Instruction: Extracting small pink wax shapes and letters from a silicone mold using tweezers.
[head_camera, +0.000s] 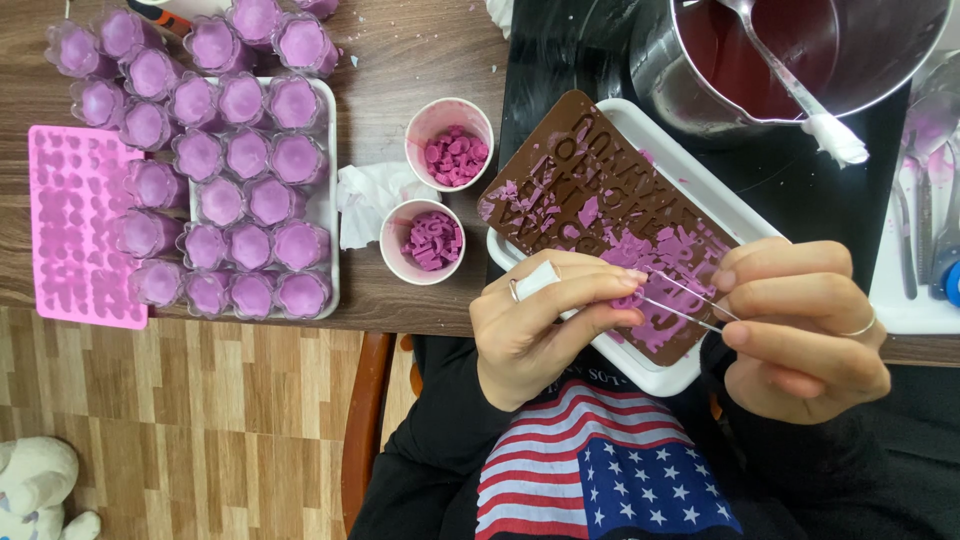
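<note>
Right hand (800, 330) pinches tweezers (680, 300) over brown letter mould (590, 200) (purple residue); left hand (540, 320) grip holds mould edge on white tray (660, 375).

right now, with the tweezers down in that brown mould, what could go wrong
1. The tweezers in the right hand pick at thin purple pieces in the brown mould; a hard pinch could snap a piece.
2. The mould lies on a white tray that juts over the table edge toward the lap; pressure from the left hand might tip it.
3. Two full cups stand close by and could be knocked.
</note>
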